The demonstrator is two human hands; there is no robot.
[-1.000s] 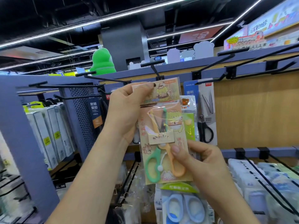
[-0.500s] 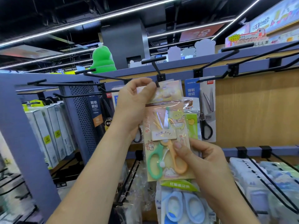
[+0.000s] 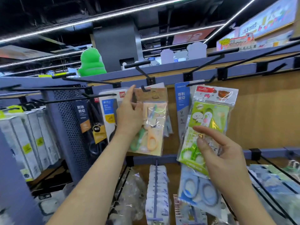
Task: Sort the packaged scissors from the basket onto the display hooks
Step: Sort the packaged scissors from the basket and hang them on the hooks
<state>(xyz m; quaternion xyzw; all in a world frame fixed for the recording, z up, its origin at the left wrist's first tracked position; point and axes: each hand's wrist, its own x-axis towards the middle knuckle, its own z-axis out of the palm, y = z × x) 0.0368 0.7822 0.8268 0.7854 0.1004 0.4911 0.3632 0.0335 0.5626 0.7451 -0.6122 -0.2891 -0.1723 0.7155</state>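
Retail shop, display hooks (image 3: 209,62) of packaged scissors (image 3: 150,122), hanging promotional signs (image 3: 267,21)

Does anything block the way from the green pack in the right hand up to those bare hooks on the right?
Nothing visible does. The right hand holds the green pack in front of a hung blue-white pack; the bare hooks above it, to the right, stand in open air.

orange-green scissors pack (image 3: 151,124) seems hung on the black hook (image 3: 144,89); green pack (image 3: 209,120) tilted, right of it
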